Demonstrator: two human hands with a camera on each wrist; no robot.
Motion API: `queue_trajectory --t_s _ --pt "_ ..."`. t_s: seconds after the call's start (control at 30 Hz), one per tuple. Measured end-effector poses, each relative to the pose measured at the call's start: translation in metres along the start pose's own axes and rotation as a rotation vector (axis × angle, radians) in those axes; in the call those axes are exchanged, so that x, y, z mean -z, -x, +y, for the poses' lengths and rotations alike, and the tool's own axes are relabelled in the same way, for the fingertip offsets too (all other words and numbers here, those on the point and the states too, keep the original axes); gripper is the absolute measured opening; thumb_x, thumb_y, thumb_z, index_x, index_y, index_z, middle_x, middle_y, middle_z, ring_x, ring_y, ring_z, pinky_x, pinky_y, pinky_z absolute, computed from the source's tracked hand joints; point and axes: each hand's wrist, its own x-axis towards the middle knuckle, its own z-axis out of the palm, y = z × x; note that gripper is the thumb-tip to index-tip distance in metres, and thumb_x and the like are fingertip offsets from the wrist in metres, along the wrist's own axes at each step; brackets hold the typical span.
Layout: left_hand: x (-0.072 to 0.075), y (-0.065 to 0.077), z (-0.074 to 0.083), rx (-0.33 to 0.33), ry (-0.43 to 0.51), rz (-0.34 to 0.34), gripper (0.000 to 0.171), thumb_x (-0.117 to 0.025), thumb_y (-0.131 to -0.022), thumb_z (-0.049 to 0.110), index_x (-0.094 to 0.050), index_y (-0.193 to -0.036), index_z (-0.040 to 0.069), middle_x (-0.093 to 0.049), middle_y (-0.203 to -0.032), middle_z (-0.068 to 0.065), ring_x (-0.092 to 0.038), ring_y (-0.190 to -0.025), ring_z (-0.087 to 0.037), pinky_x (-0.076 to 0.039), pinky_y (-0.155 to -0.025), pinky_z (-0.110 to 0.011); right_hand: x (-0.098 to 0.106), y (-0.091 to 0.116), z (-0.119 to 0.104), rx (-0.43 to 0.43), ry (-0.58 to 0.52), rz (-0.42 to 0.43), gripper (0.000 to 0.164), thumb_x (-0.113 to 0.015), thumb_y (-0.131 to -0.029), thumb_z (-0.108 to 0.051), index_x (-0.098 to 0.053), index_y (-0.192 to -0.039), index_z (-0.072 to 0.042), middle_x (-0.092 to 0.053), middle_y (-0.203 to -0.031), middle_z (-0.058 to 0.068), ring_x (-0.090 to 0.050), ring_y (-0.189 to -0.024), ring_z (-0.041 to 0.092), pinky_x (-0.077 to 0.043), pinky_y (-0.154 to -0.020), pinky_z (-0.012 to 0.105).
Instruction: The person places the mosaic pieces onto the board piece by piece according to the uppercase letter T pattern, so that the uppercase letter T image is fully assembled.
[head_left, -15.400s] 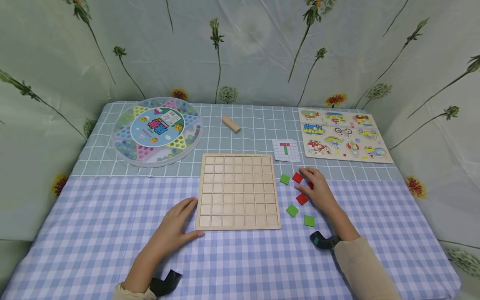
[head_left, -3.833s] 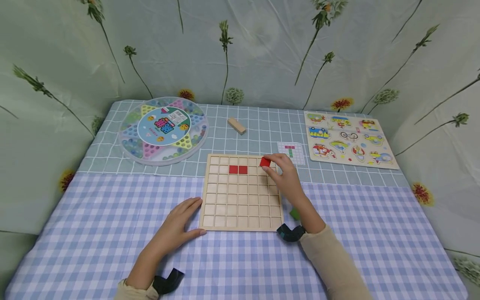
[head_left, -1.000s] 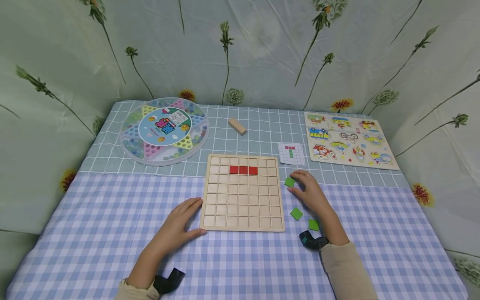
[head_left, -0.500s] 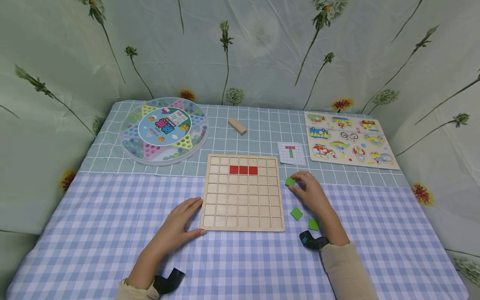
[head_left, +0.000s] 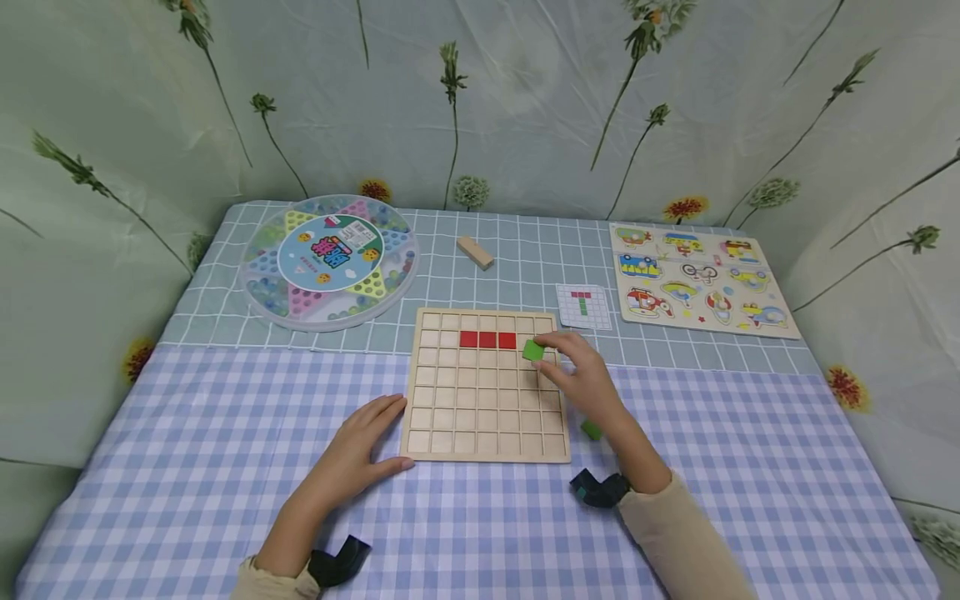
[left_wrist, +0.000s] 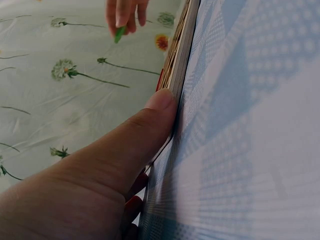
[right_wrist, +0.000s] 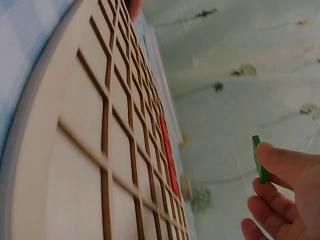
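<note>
A wooden grid board [head_left: 476, 400] lies flat on the checked cloth, with a row of three red tiles [head_left: 487, 340] set in its second row from the back. My right hand [head_left: 581, 375] pinches a green square tile [head_left: 533, 350] between thumb and fingers. In the right wrist view that green tile [right_wrist: 260, 159] is held on edge, raised above the board. My left hand [head_left: 352, 454] rests against the board's left side, its thumb [left_wrist: 162, 100] touching the front left corner. Another green tile [head_left: 592, 429] lies right of the board, partly covered by my right forearm.
A pattern card [head_left: 583, 307] with a red and green T lies behind the board's right corner. Farther back are a round marble game box [head_left: 328, 262], a small wooden block [head_left: 475, 252] and a vehicle puzzle board [head_left: 701, 281].
My right hand has picked up the green tile from the cloth right of the board and carried it left, over the board's right columns. The left hand has not moved.
</note>
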Motion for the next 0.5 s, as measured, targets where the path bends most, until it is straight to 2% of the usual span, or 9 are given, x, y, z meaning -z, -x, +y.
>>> queue_trajectory --t_s 0.1,0.27,0.5 --pt "0.0 0.0 0.0 0.004 0.003 -0.001 0.082 -0.07 -0.073 0.046 -0.037 -0.137 0.006 -0.036 -0.138 -0.009 -0.028 -0.127 -0.029 -0.024 -0.101 -0.049 -0.018 -0.009 -0.005 0.009 -0.015 -0.035 0.031 -0.068 -0.08 -0.01 -0.063 -0.109 -0.004 -0.058 -0.107 0.006 -0.051 -0.102 0.019 -0.045 -0.086 0.035" --pt "0.001 0.0 0.001 0.003 0.008 0.0 0.082 -0.07 -0.073 0.045 -0.037 -0.137 0.006 -0.036 -0.138 -0.01 -0.029 -0.127 -0.03 -0.025 -0.101 -0.049 -0.044 -0.018 0.0 -0.035 0.001 -0.109 0.029 -0.066 -0.082 -0.014 -0.063 -0.109 -0.004 -0.057 -0.107 0.005 -0.053 -0.096 0.017 -0.046 -0.08 0.032" --pt "0.0 0.0 0.001 0.008 0.001 -0.005 0.082 -0.069 -0.074 0.047 -0.037 -0.138 0.006 -0.036 -0.139 -0.009 -0.028 -0.127 -0.03 -0.024 -0.101 -0.049 -0.056 -0.022 0.009 -0.089 0.051 -0.142 0.029 -0.067 -0.082 -0.014 -0.062 -0.109 -0.005 -0.057 -0.107 0.007 -0.052 -0.097 0.018 -0.044 -0.082 0.034"
